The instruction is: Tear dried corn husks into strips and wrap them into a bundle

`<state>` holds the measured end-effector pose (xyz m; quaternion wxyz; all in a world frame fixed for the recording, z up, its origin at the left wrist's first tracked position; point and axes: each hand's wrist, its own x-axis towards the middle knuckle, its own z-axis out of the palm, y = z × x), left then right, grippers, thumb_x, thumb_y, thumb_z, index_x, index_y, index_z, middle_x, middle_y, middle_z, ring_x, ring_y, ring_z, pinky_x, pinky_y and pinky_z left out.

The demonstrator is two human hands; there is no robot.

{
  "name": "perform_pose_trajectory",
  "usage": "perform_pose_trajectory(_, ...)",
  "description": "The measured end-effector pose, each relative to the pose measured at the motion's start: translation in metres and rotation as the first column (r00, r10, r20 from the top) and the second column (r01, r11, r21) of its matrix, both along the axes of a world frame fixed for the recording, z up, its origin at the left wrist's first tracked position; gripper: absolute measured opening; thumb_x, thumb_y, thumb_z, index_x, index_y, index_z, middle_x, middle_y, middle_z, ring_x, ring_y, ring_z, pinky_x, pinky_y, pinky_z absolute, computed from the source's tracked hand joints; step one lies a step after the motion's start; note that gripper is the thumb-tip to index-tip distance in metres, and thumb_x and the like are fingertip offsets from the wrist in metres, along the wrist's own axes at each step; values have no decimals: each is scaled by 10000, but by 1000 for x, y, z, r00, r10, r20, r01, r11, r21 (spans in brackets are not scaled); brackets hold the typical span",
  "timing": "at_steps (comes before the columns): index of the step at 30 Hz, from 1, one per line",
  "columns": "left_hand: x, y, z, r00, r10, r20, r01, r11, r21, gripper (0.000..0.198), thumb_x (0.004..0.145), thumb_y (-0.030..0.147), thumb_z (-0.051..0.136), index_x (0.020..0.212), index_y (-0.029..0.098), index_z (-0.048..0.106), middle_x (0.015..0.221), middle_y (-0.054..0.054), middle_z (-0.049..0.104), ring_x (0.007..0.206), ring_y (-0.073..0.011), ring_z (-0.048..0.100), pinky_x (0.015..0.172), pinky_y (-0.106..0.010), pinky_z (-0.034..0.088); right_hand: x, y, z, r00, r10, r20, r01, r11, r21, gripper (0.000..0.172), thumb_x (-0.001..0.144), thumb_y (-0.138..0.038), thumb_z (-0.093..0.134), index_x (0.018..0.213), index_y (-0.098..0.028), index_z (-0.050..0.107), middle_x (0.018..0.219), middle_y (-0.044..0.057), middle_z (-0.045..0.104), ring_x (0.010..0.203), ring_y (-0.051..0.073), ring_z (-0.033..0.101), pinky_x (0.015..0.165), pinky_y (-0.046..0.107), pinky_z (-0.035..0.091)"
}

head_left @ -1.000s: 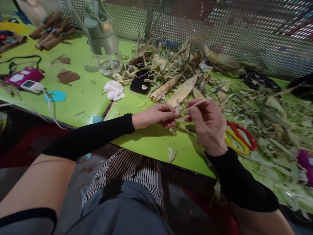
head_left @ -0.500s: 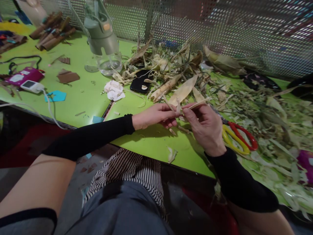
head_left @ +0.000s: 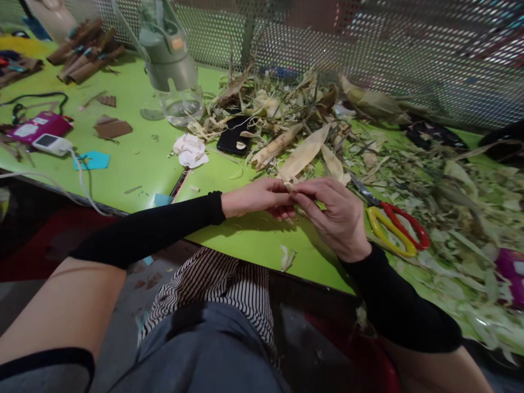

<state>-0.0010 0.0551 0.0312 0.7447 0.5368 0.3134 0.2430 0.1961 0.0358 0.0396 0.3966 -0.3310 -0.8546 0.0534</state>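
Note:
My left hand (head_left: 264, 197) and my right hand (head_left: 333, 213) meet fingertip to fingertip above the front of the green table. Between them they pinch a small pale piece of dried husk (head_left: 290, 186), mostly covered by the fingers. Just beyond the hands lie a broad dry corn husk leaf (head_left: 305, 152) and a rolled, stalk-like husk piece (head_left: 276, 147). Scissors with red and yellow handles (head_left: 399, 226) rest to the right of my right hand. A few small husk scraps (head_left: 287, 257) lie nearer the table edge.
A heap of husk shreds (head_left: 442, 185) covers the right side. A black phone (head_left: 235, 136) lies partly under husks. Further left stand a clear bottle (head_left: 174, 71) and a crumpled tissue (head_left: 190, 150). A purple device (head_left: 41, 128) sits far left; a perforated screen (head_left: 286, 33) closes the back.
My right hand has moved left, its fingers closing in against my left fingertips. The long pale strip that stuck out over the right hand no longer shows. The left hand has barely moved.

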Motion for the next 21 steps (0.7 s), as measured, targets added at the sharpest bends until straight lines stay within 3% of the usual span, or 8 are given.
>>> perform_pose_trajectory(4,0,0,2,1000,23,-14,-23,999,23,152,1037,220,587,931,121,634,792,-4,706,660,-56,612,795,-256,556,-1,-2,0,998,-31,47,29,998,57,160,1016,-279,667,1108,-300,796,989,52,787,898,225,752,761,378,623)
perform_pose_trajectory(9,0,1,5,999,32,32,-32,999,3,184,1040,256,595,916,122,625,776,4,696,636,-45,598,756,-234,539,-1,-1,2,987,-159,15,156,982,110,97,1013,-264,671,1045,-246,760,955,68,778,854,218,728,708,358,604)
perform_pose_trajectory(13,1,2,3,998,46,41,-46,999,0,213,1050,248,567,894,118,631,752,5,687,603,-34,579,729,-219,533,-1,0,2,996,-80,27,75,987,140,140,1020,-205,649,1091,-233,766,982,72,790,890,214,741,735,350,606)
perform_pose_trajectory(17,1,1,0,999,31,30,-33,997,71,151,1012,170,594,882,115,649,729,10,679,622,-47,600,726,-227,529,-2,-3,1,998,-21,54,18,998,63,243,1008,-183,651,1186,-283,782,995,57,797,907,225,753,770,375,609)
perform_pose_trajectory(21,3,1,0,999,-53,14,50,984,168,145,939,108,662,794,104,666,713,4,679,639,-58,604,738,-239,524,-3,-3,2,998,-64,8,63,998,18,77,955,-231,741,994,-274,791,872,44,787,815,240,736,733,396,596)
